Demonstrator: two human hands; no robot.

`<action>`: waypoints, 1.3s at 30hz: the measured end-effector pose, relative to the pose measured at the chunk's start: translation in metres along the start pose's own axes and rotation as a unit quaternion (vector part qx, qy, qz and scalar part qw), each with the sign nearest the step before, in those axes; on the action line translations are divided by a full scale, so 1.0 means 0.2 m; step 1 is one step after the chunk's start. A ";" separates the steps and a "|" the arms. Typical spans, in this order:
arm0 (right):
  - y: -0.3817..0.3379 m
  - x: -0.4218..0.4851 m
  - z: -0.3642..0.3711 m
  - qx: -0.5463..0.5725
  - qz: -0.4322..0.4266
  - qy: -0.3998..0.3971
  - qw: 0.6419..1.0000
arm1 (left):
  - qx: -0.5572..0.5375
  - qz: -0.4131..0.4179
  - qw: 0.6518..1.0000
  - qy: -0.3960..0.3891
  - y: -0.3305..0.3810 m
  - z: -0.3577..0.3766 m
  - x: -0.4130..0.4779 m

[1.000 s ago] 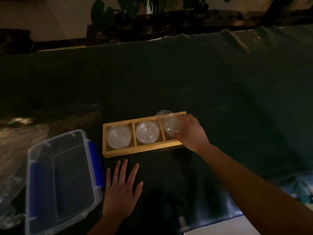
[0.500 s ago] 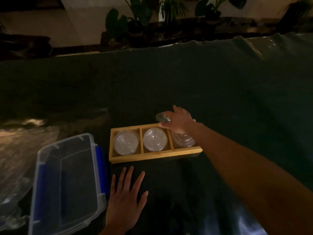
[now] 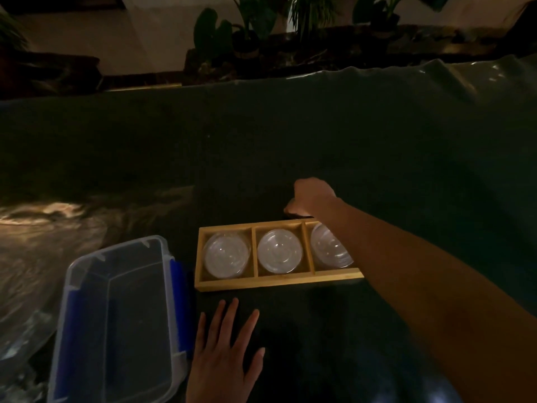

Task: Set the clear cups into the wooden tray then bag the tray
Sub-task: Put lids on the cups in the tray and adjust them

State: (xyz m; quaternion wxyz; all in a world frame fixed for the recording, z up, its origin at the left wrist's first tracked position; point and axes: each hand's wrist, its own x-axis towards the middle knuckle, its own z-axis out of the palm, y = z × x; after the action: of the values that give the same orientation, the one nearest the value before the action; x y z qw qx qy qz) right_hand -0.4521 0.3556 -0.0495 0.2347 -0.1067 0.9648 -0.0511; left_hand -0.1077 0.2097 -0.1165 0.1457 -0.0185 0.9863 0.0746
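The wooden tray (image 3: 279,282) lies on the dark cloth, and each of its three compartments has a clear cup in it: left (image 3: 226,254), middle (image 3: 279,250) and right (image 3: 328,248). My forearm partly covers the right one. My right hand (image 3: 312,197) reaches past the tray's far edge. Its fingers curl down over another small clear cup (image 3: 292,212), which is mostly hidden under the hand. My left hand (image 3: 225,353) lies flat on the cloth in front of the tray, fingers spread, holding nothing.
A clear plastic box (image 3: 116,315) with blue latches stands left of the tray. Crinkled clear plastic (image 3: 37,251) lies further left. Potted plants (image 3: 247,30) stand beyond the table's far edge. Dark cloth (image 3: 406,170) covers the table.
My right hand left the right compartment and moved beyond the tray's far edge, closing over the small clear cup there. The left hand stayed flat. The view shifted.
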 end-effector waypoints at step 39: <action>-0.11 -0.69 0.23 0.030 -0.207 0.143 0.967 | -0.034 0.003 0.998 0.056 -0.01 0.02 -0.03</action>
State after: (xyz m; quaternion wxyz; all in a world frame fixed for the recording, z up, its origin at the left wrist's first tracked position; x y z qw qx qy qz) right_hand -0.3073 0.3642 -0.0253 0.0814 -0.2881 0.9435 -0.1420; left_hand -0.1012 0.2091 -0.1184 0.0889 -0.0245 0.9899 0.1074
